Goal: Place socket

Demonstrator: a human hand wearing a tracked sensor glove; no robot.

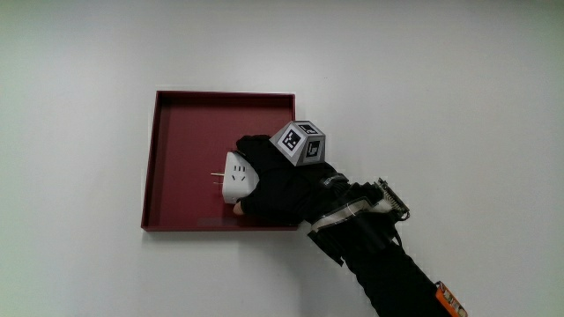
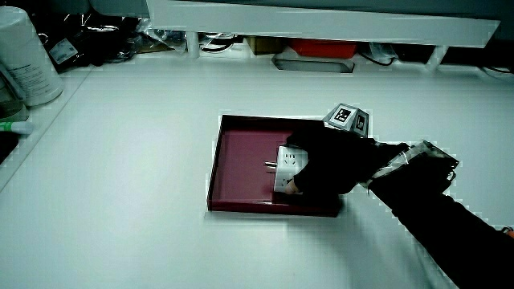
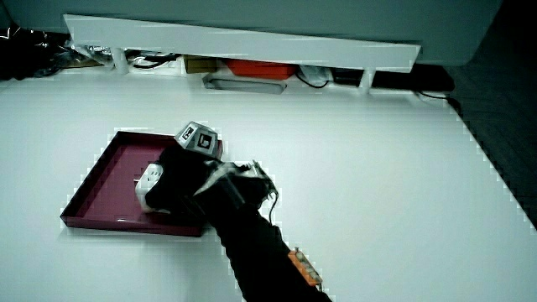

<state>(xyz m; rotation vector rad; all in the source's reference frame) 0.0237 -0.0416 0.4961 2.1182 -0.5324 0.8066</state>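
Main view shows the hand (image 1: 278, 180) curled tight around the socket (image 1: 236, 174), held low inside the red tray (image 1: 181, 158). It looks a light, rigid plastic block, smooth enough to slip; grip its flat sides, clear of the prongs. White body, slotted face, two thin pins

white table (image 1: 458, 70) | low white partition (image 3: 243, 40) | dark floor (image 3: 503, 109)

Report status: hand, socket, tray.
Hand shut on white socket, over the red tray. Socket's prongs point into the tray's bare middle. Cannot tell whether it touches down. Nothing in the way.
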